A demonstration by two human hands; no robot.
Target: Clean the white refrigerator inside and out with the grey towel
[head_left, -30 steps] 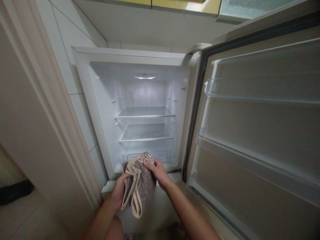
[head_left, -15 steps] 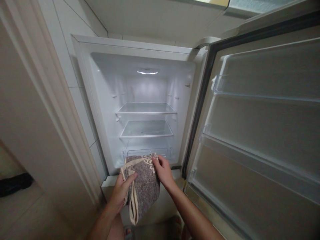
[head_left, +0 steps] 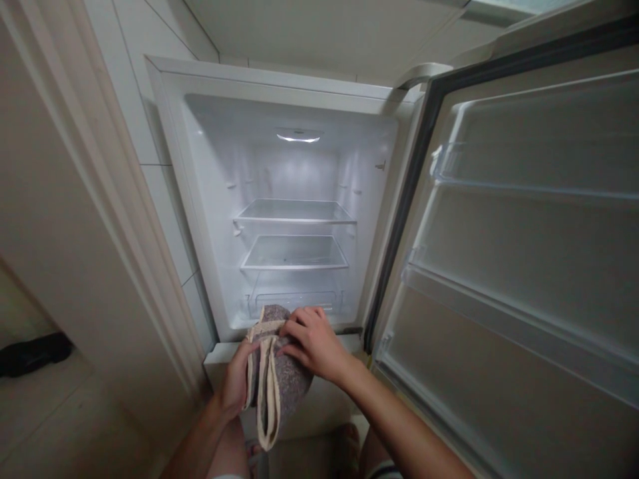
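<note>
A grey-brown speckled cloth (head_left: 294, 389) with cream edging hangs folded between my hands, in front of the fridge's lower opening. My left hand (head_left: 234, 379) is closed around its left side, thumb on top. On the upper right part of the cloth lies my right hand (head_left: 314, 342), its fingers bent over the fabric and gripping it. The fingertips of the right hand are partly hidden in the folds. Behind the cloth stands the lit fridge (head_left: 224, 266), with an upper glass shelf (head_left: 297, 211), a lower glass shelf (head_left: 294, 253) and a clear drawer (head_left: 294, 299) at the bottom.
The fridge door (head_left: 524, 253) is swung wide to the right, with clear door racks (head_left: 499, 316). A pale door frame or wall edge (head_left: 114, 219) rises close on the left. A dark object (head_left: 34, 354) lies on the floor at far left. My legs (head_left: 229, 452) are below.
My right hand has moved left from the cloth's upper right edge and now bends over its top. The cloth is bunched narrower. The view has shifted slightly.
</note>
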